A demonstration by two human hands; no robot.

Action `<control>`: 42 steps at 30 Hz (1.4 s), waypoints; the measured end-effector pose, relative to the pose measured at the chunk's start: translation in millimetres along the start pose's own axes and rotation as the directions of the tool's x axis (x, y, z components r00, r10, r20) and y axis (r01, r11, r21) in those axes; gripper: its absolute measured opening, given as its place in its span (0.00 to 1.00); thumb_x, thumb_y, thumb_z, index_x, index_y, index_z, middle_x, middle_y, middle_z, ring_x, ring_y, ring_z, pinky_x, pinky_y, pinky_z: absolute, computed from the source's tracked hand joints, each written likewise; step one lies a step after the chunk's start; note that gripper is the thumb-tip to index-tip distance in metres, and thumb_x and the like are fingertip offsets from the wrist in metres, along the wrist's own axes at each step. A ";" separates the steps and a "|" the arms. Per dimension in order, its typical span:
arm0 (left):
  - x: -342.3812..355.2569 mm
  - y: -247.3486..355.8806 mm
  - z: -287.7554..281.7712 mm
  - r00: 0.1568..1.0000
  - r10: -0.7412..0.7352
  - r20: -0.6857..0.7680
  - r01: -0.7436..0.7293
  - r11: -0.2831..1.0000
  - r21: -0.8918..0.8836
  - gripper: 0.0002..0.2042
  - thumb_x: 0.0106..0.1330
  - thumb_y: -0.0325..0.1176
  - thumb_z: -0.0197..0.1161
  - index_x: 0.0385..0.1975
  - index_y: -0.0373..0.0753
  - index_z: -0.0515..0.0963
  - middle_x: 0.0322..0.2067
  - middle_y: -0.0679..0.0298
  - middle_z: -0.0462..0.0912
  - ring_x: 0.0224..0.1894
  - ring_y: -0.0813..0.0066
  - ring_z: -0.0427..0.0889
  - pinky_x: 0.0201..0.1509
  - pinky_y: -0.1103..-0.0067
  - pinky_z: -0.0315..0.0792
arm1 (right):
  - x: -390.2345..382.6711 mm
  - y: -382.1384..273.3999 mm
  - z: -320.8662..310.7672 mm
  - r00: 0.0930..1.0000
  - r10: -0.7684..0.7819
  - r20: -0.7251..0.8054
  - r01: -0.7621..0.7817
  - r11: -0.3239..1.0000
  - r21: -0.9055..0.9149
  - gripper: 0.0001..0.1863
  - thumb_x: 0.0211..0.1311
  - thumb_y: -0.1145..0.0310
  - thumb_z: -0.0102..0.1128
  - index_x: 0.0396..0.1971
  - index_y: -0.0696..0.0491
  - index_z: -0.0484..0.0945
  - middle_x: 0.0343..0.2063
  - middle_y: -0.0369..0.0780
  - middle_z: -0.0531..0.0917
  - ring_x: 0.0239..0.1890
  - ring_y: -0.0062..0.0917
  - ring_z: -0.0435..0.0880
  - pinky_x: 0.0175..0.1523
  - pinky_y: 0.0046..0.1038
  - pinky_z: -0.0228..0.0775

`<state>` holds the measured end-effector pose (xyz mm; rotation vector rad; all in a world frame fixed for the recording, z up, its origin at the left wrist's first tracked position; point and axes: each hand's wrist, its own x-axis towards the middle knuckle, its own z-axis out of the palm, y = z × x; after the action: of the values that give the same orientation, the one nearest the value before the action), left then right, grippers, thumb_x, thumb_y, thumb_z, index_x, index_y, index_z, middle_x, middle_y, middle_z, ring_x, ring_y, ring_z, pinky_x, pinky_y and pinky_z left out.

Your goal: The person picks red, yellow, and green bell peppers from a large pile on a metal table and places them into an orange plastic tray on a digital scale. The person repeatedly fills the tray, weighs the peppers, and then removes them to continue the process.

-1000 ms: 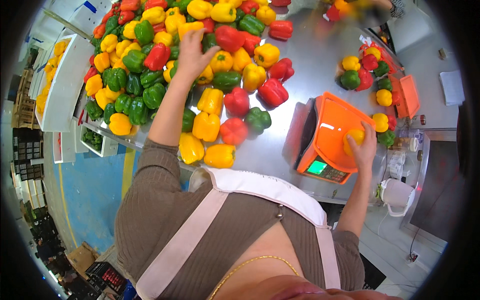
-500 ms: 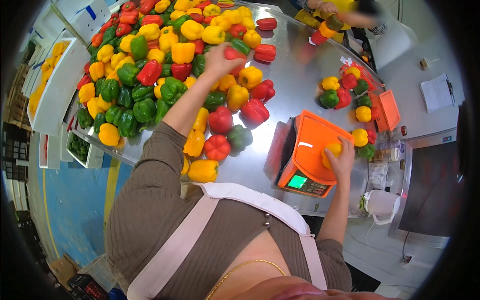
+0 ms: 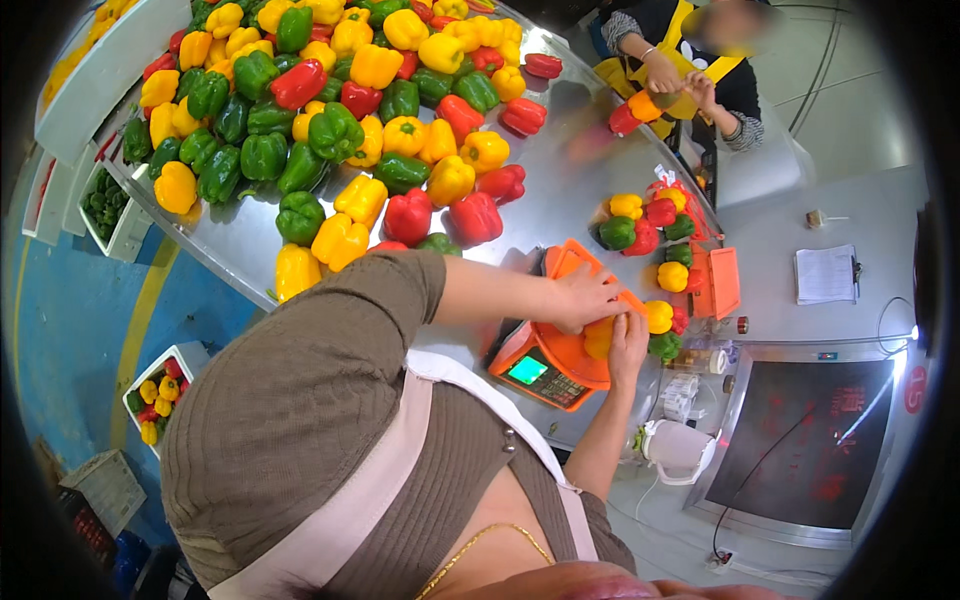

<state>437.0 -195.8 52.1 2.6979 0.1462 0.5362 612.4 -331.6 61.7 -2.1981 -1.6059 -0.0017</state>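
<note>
An orange digital scale (image 3: 537, 362) with a lit green display stands at the table's near edge. Over its orange tray, my right hand (image 3: 628, 345) is closed round a yellow bell pepper (image 3: 597, 338). My left hand (image 3: 585, 299) reaches across and meets the right fingertips above the tray. Its fingers are bent and close together; what lies under them is hidden. To the left, red, yellow and green bell peppers (image 3: 375, 68) cover much of the metal table (image 3: 560, 112). A red pepper (image 3: 476, 218) lies nearest the scale on that side.
Right of the scale are mixed pepper groups (image 3: 640, 222), an orange tray (image 3: 722, 282) and a white jug (image 3: 680, 450). Across the table a co-worker's hands (image 3: 665, 75) hold stacked peppers (image 3: 636, 112). A white crate of peppers (image 3: 165, 390) stands on the floor at left.
My left hand has left the pepper pile and come right, over the scale beside my right hand. The whole view has shifted, bringing the floor crate into sight. The co-worker's second hand now shows clearly.
</note>
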 end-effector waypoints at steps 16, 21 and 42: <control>-64.2 -231.9 -110.5 0.781 -0.592 -0.201 0.622 0.767 0.157 0.27 0.54 0.47 0.72 0.53 0.44 0.78 0.56 0.51 0.72 0.61 0.50 0.70 0.61 0.60 0.70 | -2.8 -17.7 2.5 0.996 -0.007 -0.094 0.002 0.999 -0.049 0.15 0.71 0.62 0.55 0.45 0.58 0.81 0.47 0.48 0.80 0.51 0.44 0.78 0.58 0.38 0.68; -62.9 -318.6 -100.1 0.636 -0.733 -0.244 0.770 0.576 0.276 0.26 0.55 0.47 0.71 0.55 0.47 0.78 0.60 0.49 0.68 0.64 0.43 0.66 0.61 0.53 0.68 | -4.5 -28.8 -3.7 0.996 0.039 -0.080 -0.043 0.998 -0.046 0.14 0.70 0.62 0.56 0.45 0.57 0.81 0.47 0.47 0.80 0.52 0.43 0.77 0.59 0.38 0.67; -15.2 -176.8 -112.0 0.867 -0.493 0.071 0.256 0.317 -0.913 0.27 0.63 0.48 0.69 0.58 0.40 0.74 0.46 0.57 0.82 0.44 0.69 0.84 0.47 0.76 0.78 | 1.8 -32.3 -0.5 0.984 0.055 -0.170 -0.051 0.998 0.027 0.17 0.66 0.57 0.60 0.41 0.57 0.83 0.42 0.47 0.83 0.48 0.44 0.79 0.55 0.41 0.69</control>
<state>374.9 3.5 73.5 1.4129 0.4103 0.5404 583.7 -322.1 73.1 -2.1593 -1.4467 -0.1515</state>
